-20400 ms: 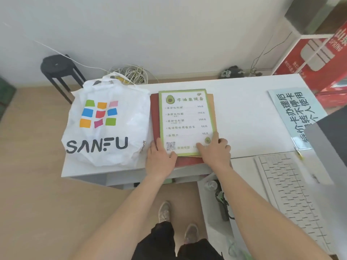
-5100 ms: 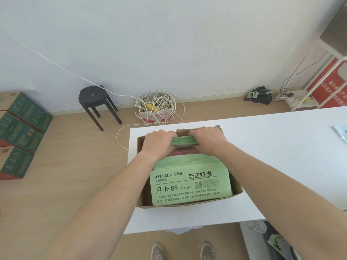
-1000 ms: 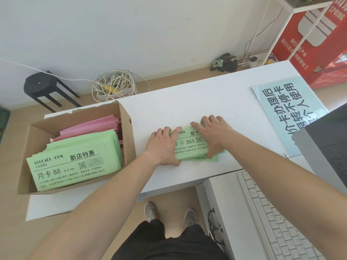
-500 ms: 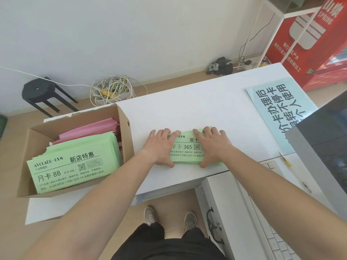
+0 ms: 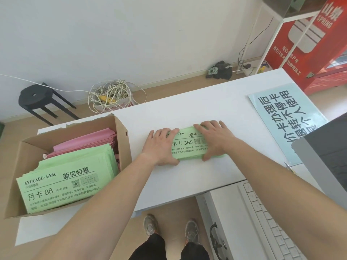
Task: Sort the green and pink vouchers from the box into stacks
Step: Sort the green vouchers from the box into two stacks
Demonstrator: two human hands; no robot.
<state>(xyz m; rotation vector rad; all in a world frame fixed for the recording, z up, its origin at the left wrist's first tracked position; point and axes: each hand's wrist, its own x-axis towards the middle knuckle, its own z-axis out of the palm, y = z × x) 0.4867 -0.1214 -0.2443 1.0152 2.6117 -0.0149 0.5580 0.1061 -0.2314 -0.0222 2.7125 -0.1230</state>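
Green stack [image 5: 189,148] lies left-to-right (print reads upright); flat fingers [image 5: 210,126] press both ends.

single head-worn wide view, facing forward and down, close above left hand [image 5: 159,147] and right hand [image 5: 216,139] on bench [image 5: 197,107]

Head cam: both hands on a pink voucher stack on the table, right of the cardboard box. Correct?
No. The voucher stack is green, not pink, as the head view shows. The rest holds: left hand and right hand rest on it, on the table, right of the cardboard box. Pink vouchers lie in the box.
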